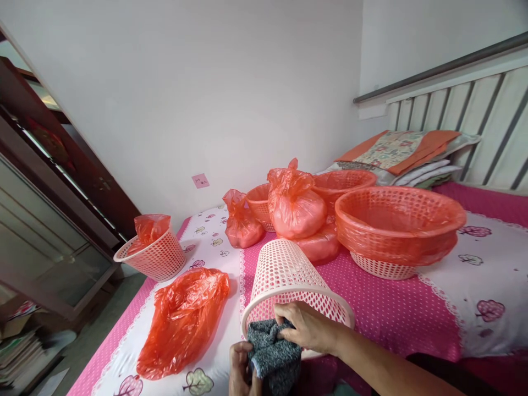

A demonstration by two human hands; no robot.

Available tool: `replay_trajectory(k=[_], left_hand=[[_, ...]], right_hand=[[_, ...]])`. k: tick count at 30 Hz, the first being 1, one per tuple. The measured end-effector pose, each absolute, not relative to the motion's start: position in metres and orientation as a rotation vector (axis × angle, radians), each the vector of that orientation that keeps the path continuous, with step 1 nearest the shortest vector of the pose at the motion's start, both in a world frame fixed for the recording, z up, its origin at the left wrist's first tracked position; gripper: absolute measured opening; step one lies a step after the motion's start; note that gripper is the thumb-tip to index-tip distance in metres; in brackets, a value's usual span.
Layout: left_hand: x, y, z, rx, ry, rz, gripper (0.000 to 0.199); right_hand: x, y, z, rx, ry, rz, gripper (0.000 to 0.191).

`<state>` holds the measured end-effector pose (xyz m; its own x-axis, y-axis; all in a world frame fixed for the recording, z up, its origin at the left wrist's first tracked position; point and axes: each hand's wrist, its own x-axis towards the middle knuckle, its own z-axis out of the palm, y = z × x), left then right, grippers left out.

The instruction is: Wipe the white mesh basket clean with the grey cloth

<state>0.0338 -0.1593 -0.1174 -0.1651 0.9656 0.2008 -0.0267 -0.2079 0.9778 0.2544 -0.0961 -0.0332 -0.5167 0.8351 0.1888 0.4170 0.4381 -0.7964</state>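
Forearm (pixel 377 357) slanting in from four o'clock brings the right hand (pixel 303 327), knuckles up and fingers bent, to a pinch on the top of a dark cloth (pixel 277 360) at six o'clock. The left hand (pixel 244 366), upright at the bottom edge, grips the cloth's left side between thumb and fingers. The cloth is speckled grey, thick and bunched, with a pale bluish strip at its left edge, at the near rim of a tipped basket (pixel 284 267). That pale pink lattice basket lies on its side toward half past five, mouth facing the person. At seven o'clock a crumpled orange bag (pixel 185 324) lies on the bedspread (pixel 231 352); at eight, a small basket (pixel 165 258) holds orange plastic (pixel 152 228). Near the centre, behind the tipped basket, sit a small knotted bag (pixel 243 225) and a bulging knotted bag (pixel 295 206), their contents blurred by orange film. At three o'clock stands a wide basket (pixel 383 269), its upper part wrapped and lined in orange plastic.
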Motion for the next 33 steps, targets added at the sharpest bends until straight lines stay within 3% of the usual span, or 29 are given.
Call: replay_trajectory(k=[3,6,8,18,23,27,31,33], left_hand=[[0.031,-0.157,-0.121,1.396,1.192,1.403,0.063],[0.023,-0.154,-0.117,1.577,1.190,1.166,0.037],[0.018,-0.153,-0.112,1.610,1.194,1.112,0.032],[0.019,-0.158,-0.095,1.377,1.101,1.314,0.036],[0.025,-0.163,-0.079,1.314,1.139,1.380,0.036],[0.029,-0.166,-0.083,1.275,1.126,1.435,0.050],[0.023,-0.163,-0.101,1.308,1.137,1.301,0.039],[0.018,-0.159,-0.107,1.454,1.106,1.264,0.036]], right_hand=[[0.256,-0.096,-0.033,-1.043,-2.156,0.959,0.023],[0.259,-0.097,-0.029,-1.052,-2.171,1.023,0.022],[0.261,-0.097,-0.025,-1.057,-2.154,1.074,0.020],[0.266,-0.097,-0.025,-1.005,-2.192,1.189,0.020],[0.263,-0.099,-0.022,-1.015,-1.939,1.365,0.018],[0.261,-0.095,-0.030,-1.023,-1.824,1.482,0.015],[0.263,-0.091,-0.039,-1.027,-1.760,1.635,0.032],[0.265,-0.090,-0.039,-1.020,-1.832,1.633,0.031]])
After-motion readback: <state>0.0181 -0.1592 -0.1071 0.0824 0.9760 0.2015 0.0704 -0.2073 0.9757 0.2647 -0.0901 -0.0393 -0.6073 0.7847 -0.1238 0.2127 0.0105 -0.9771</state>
